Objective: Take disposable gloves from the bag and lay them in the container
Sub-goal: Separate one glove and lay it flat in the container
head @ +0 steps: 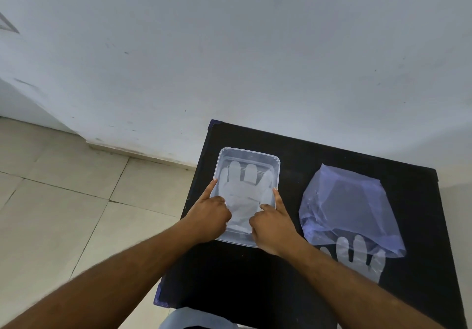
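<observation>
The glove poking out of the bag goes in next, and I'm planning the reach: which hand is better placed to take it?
Probably the right hand: it is at the container's bag-side edge, nearer the glove protruding from the bag. The left hand would cross over.

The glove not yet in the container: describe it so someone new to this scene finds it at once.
On the black table, look to the right half, where a bluish see-through plastic bag lies beside the clear container. The loose glove pokes out from under the bag's near edge, fingers under the bag. Unlike the glove in the container, it lies on bare table and neither hand touches it.
</observation>
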